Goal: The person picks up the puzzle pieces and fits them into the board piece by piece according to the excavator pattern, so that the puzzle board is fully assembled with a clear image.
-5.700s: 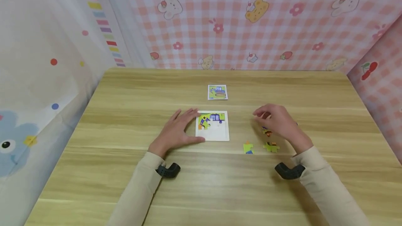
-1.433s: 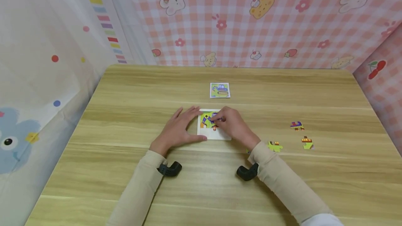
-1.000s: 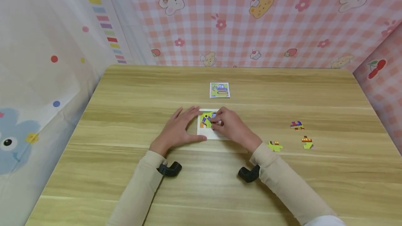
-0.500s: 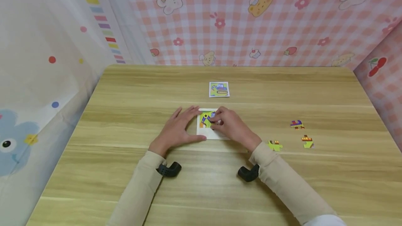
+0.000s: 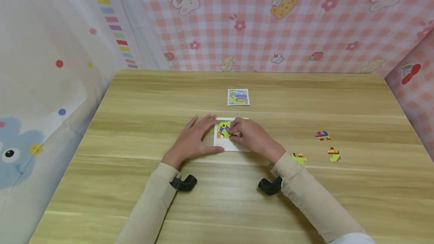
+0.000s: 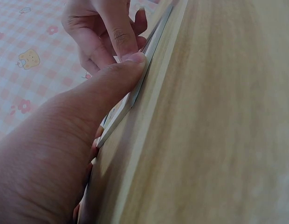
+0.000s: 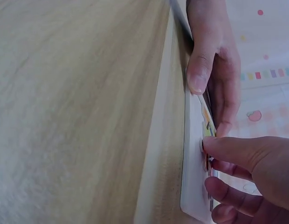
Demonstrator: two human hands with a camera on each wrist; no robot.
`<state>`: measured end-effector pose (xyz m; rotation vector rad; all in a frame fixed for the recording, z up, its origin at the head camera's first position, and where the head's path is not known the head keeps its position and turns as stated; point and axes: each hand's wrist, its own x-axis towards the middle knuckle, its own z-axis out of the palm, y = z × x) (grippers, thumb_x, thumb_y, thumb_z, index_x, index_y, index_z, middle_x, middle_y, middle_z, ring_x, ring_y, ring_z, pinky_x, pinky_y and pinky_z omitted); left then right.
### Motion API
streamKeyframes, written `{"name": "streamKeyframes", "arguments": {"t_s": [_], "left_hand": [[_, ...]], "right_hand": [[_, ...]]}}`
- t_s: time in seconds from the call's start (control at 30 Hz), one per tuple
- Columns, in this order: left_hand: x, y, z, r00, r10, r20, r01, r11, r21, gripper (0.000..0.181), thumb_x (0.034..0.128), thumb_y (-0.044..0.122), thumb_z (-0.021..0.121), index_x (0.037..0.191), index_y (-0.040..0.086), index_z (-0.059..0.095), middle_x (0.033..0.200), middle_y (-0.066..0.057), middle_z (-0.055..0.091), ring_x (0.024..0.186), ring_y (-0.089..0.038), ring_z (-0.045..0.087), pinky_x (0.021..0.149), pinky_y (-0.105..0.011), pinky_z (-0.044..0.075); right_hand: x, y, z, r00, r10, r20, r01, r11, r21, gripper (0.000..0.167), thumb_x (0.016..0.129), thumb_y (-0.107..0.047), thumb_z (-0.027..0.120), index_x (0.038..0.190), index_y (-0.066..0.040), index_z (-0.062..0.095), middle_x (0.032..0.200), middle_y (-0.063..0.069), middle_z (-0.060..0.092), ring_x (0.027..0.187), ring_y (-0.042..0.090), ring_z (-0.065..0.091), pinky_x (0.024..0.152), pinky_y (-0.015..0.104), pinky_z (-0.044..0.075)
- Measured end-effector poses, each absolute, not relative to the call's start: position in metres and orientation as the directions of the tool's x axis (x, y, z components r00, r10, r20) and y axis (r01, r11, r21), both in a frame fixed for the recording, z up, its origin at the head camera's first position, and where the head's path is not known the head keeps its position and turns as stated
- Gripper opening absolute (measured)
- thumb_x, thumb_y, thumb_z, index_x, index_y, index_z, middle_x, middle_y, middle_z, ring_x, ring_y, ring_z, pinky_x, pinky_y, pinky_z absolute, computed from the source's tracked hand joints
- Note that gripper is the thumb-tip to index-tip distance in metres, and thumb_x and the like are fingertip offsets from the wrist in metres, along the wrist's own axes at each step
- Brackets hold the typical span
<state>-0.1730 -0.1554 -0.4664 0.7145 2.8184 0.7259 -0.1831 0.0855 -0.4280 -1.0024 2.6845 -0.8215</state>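
Observation:
A white puzzle board (image 5: 234, 147) lies on the table, its upper part filled with yellow-green and blue digger pieces. My left hand (image 5: 192, 142) holds the board's left side, thumb at the near corner and fingers at the far one. Over the board's right part, my right hand (image 5: 254, 136) pinches a small puzzle piece (image 7: 202, 145) against the surface. That piece is mostly hidden by my fingers. In the left wrist view, the left thumb (image 6: 123, 70) presses on the board's edge.
Several loose pieces lie right of the board: a blue one (image 5: 323, 136), a green-orange one (image 5: 333, 155) and a green one (image 5: 299, 159). Another piece (image 5: 269, 162) is partly covered by my right wrist. Behind the board lies a digger picture card (image 5: 239, 97).
Since the oldest frame, my right hand has moved left from the loose pieces onto the board with a piece. Over the last second its fingers have shifted only slightly. The left hand has stayed put.

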Motion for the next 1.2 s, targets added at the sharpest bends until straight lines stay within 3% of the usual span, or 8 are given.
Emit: {"name": "streamKeyframes", "arguments": {"t_s": [0.37,0.77,0.97,1.2], "left_hand": [[-0.173,-0.156,-0.463,-0.876,0.481,-0.031,0.407,0.774,0.485,0.1,0.0816,0.078,0.068,0.16,0.024,0.039,0.17,0.002,0.027,0.157,-0.013,0.017,0.129,-0.038,-0.003],[-0.172,-0.157,-0.466,-0.879,0.476,-0.036,0.398,0.773,0.494,0.101,0.081,0.079,0.067,0.161,0.024,0.038,0.17,0.003,0.027,0.157,-0.013,0.017,0.129,-0.039,-0.003],[-0.173,-0.158,-0.464,-0.882,0.471,-0.032,0.399,0.778,0.485,0.102,0.0803,0.079,0.068,0.161,0.024,0.038,0.17,0.002,0.026,0.157,-0.013,0.017,0.129,-0.038,-0.003],[-0.172,-0.155,-0.466,-0.88,0.474,-0.033,0.399,0.775,0.491,0.102,0.0794,0.08,0.068,0.16,0.025,0.039,0.17,0.004,0.026,0.157,-0.012,0.017,0.129,-0.036,-0.003]], "right_hand": [[-0.183,0.084,-0.424,-0.759,-0.651,0.036,-0.569,0.635,-0.523,0.026,0.095,-0.008,0.076,0.116,0.006,0.076,0.116,0.016,0.07,0.104,0.029,0.069,0.095,0.045,0.057],[-0.178,0.085,-0.425,-0.836,-0.544,0.073,-0.488,0.676,-0.552,0.029,0.099,-0.014,0.072,0.122,0.003,0.074,0.114,0.012,0.066,0.094,0.022,0.065,0.083,0.036,0.059],[-0.182,0.115,-0.409,-0.882,-0.465,0.083,-0.416,0.682,-0.602,0.031,0.101,-0.015,0.068,0.128,0.0,0.071,0.117,0.014,0.064,0.083,0.022,0.056,0.066,0.033,0.053],[-0.183,0.182,-0.399,-0.91,-0.392,0.133,-0.392,0.715,-0.579,0.028,0.1,-0.005,0.067,0.126,0.006,0.07,0.114,0.02,0.066,0.081,0.024,0.059,0.06,0.028,0.049]]}}
